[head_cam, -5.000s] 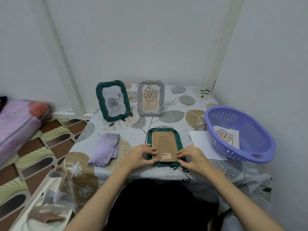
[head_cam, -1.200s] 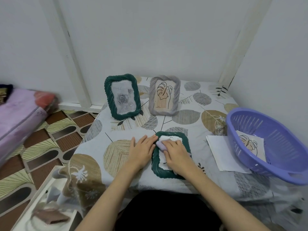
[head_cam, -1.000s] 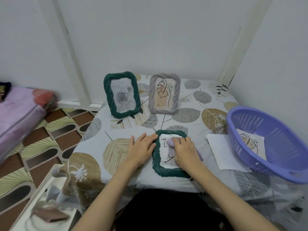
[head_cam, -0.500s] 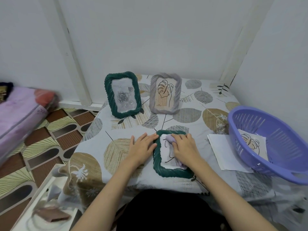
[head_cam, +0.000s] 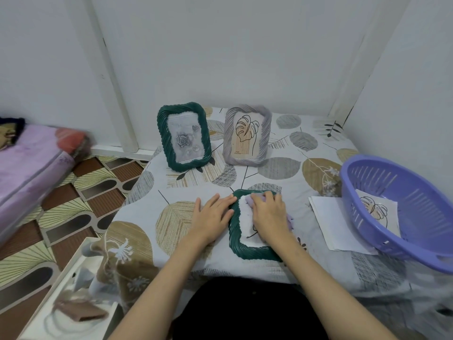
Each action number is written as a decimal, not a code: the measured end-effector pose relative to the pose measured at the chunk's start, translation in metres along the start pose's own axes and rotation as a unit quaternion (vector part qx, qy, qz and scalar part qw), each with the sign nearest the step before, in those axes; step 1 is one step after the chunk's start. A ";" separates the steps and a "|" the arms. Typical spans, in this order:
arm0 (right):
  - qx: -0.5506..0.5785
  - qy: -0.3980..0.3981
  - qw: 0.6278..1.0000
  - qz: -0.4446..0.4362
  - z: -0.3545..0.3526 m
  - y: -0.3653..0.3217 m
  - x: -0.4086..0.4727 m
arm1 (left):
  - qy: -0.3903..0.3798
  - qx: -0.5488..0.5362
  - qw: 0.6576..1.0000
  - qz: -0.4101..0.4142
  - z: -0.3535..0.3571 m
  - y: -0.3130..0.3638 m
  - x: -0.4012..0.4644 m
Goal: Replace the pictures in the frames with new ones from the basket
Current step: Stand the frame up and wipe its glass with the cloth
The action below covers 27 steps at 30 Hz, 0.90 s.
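A dark green frame [head_cam: 235, 238] lies flat, face up, at the surface's near edge; green [head_cam: 184, 136] and grey [head_cam: 247, 135] frames stand upright behind. The purple basket [head_cam: 402, 209] at right holds a leaf picture [head_cam: 378, 209].

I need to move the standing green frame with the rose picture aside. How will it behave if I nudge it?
The standing green frame leans back on a hidden prop, so a push from the front would probably tip it rather than slide it. The tablecloth under it likely adds drag. Its front seems glazed, so treat it as fragile.
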State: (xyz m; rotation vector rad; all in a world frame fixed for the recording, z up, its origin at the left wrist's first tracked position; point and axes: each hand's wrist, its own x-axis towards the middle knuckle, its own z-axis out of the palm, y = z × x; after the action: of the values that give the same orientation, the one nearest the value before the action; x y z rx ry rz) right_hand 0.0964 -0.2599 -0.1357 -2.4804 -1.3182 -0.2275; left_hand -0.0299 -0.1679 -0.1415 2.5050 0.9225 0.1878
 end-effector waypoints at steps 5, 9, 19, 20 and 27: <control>0.019 -0.006 0.997 -0.069 0.005 -0.006 -0.011 | 0.004 -0.001 1.000 -0.002 0.001 -0.001 0.000; 0.003 -0.008 0.992 -0.128 -0.005 0.026 -0.023 | 0.001 -0.009 1.000 -0.002 0.000 -0.001 0.000; -0.015 -0.019 0.992 -0.123 -0.002 0.010 -0.006 | 0.004 -0.008 1.000 -0.005 -0.001 0.001 -0.001; -0.037 -0.011 0.989 -0.143 -0.003 0.015 -0.009 | 0.003 -0.010 1.000 -0.006 -0.001 0.001 -0.001; -0.030 -0.062 0.996 -0.052 -0.004 0.006 0.010 | 0.000 -0.010 1.000 -0.008 -0.001 0.002 0.000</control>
State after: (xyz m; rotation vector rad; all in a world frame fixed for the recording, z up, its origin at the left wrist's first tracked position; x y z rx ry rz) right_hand 0.1074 -0.2569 -0.1307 -2.5138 -1.5141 -0.1414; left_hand -0.0290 -0.1691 -0.1395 2.4787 0.9370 0.1910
